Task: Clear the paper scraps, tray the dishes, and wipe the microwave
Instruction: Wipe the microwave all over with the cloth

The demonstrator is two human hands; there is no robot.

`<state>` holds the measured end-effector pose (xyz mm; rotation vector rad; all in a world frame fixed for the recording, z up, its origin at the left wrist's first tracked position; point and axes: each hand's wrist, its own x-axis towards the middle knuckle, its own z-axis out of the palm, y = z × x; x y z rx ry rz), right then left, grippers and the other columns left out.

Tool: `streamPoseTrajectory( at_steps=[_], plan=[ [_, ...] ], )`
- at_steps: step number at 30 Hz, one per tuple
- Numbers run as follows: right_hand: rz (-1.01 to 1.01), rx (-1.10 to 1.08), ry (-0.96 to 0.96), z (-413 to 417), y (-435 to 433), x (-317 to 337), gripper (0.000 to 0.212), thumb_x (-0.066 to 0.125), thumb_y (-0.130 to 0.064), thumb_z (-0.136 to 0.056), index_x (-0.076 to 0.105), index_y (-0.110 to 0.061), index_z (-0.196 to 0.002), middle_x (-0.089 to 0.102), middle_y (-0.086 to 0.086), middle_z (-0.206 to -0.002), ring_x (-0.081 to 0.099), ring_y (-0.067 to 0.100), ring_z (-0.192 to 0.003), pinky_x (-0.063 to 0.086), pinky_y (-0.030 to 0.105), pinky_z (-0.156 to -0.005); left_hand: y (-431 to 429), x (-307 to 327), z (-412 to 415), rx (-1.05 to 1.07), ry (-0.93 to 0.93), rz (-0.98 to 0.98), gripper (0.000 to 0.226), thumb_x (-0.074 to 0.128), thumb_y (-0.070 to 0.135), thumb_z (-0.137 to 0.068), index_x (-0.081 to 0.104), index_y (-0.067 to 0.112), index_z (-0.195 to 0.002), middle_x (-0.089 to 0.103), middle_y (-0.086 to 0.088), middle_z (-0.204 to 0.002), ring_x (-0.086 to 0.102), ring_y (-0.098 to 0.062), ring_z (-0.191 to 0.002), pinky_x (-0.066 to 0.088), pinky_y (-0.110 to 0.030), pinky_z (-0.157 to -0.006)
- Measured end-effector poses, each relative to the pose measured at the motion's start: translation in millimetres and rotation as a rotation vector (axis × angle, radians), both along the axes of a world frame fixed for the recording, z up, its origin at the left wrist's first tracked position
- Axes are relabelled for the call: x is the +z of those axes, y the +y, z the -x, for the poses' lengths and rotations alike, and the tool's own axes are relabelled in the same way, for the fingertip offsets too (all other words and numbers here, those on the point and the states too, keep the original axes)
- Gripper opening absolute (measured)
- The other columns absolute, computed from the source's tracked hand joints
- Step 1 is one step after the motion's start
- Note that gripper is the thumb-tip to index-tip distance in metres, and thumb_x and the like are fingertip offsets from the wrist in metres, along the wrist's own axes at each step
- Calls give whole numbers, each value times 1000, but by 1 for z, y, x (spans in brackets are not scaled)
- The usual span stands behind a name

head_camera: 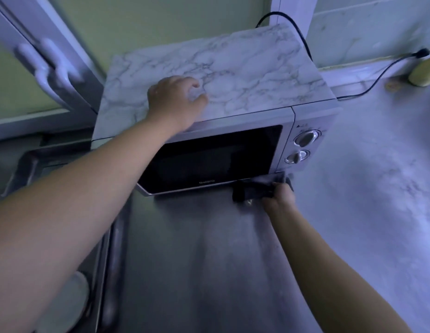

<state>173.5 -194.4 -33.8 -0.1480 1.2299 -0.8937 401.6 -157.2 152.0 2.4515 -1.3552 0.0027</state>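
The right hand [280, 197] grips a dark cloth [252, 189], fingers curled round it, at the lower right front corner of the microwave [233, 68], just under the two dials [305, 138]. The cloth touches the bottom edge of the oven's front; motion blur makes its folds hard to read. The left hand [171, 99] rests on the microwave's marble-patterned top near the front edge, fingers curled in under the palm with nothing seen in them.

The microwave stands on a steel worktop [197, 248], its dark glass door [209, 159] closed. In front of it the steel runs bare toward the viewer between the two forearms. To the right, a pale marble-look counter [377, 188] lies open well past the oven's side.

On the left the oven's corner sits close to a cabinet door with white handles [48, 68]. Below that is a steel basin [21, 169], partly covered by the left forearm. A pale round object [65, 308] shows at the lower left — too cut off to name.

A black cord [377, 78] runs from behind the oven to a plug [424, 52], near a yellowish lump [423, 73] that is cropped by the edge.
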Motion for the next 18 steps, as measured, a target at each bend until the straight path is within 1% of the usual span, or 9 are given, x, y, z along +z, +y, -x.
streamPoseTrajectory(
  at_steps=[1, 4, 7, 8, 10, 11, 14, 16, 18],
  plan=[
    [-34, -12, -8, -6, 0, 0, 31, 37, 9, -96, 58, -13, -96, 58, 13, -100, 59, 26, -79, 54, 29, -60, 17, 0, -20, 59, -5, -17, 51, 50, 57, -88, 62, 29, -129, 57, -4, -140, 47, -28, -132, 30, -39, -111],
    [-125, 36, -63, -20, 7, 0, 26, 39, -10, -100, 59, -1, -115, 60, 20, -110, 62, 35, -102, 55, 41, -90, 64, -8, -60, 144, -2, -23, 63, 42, 61, -82, 59, 25, -132, 55, -8, -142, 45, -32, -133, 32, -43, -114],
    [-195, 139, -141, -41, 27, 2, 18, 39, -3, -79, 49, -12, -67, 55, 10, -63, 55, 25, -63, 54, 30, -68, 78, -22, -67, 141, -92, 19, 55, 40, 56, -88, 53, 27, -134, 51, -8, -142, 41, -33, -134, 27, -47, -113],
    [-207, 143, -189, -51, 34, 1, 29, 39, -3, -82, 48, -14, -57, 54, 8, -56, 54, 26, -63, 52, 35, -78, 77, -25, -66, 145, -118, 22, 53, 39, 55, -90, 51, 28, -133, 50, -9, -142, 40, -33, -133, 26, -48, -112],
    [-219, 221, -257, -70, 53, 0, 42, 41, -4, -86, 58, -11, -48, 62, 12, -63, 58, 31, -74, 43, 49, -99, 74, -27, -64, 158, -138, 15, 51, 38, 55, -91, 49, 30, -134, 47, -8, -143, 39, -33, -133, 25, -48, -111],
    [-224, 288, -286, -79, 63, 1, 35, 43, -4, -83, 64, -6, -55, 66, 16, -71, 61, 34, -77, 44, 49, -101, 74, -27, -65, 163, -144, 11, 51, 38, 55, -91, 48, 30, -134, 47, -7, -143, 39, -32, -133, 25, -48, -111],
    [-254, 374, -362, -109, 89, -3, 23, 45, -5, -82, 64, 4, -89, 69, 24, -85, 68, 38, -76, 54, 44, -84, 75, -28, -65, 166, -158, 6, 49, 38, 54, -93, 48, 29, -135, 47, -5, -143, 39, -31, -133, 25, -46, -110],
    [-287, 406, -377, -129, 103, -10, 27, 37, -6, -94, 63, 2, -91, 69, 22, -83, 62, 37, -82, 46, 44, -92, 75, -28, -65, 159, -163, -1, 50, 37, 54, -94, 47, 29, -136, 46, -4, -143, 39, -30, -132, 26, -46, -109],
    [-295, 457, -368, -149, 116, -16, 31, 35, -8, -97, 64, 0, -89, 70, 19, -80, 61, 35, -81, 48, 44, -89, 75, -27, -66, 158, -162, 1, 50, 37, 54, -94, 47, 29, -136, 46, -4, -143, 39, -31, -132, 25, -46, -110]
  ],
)
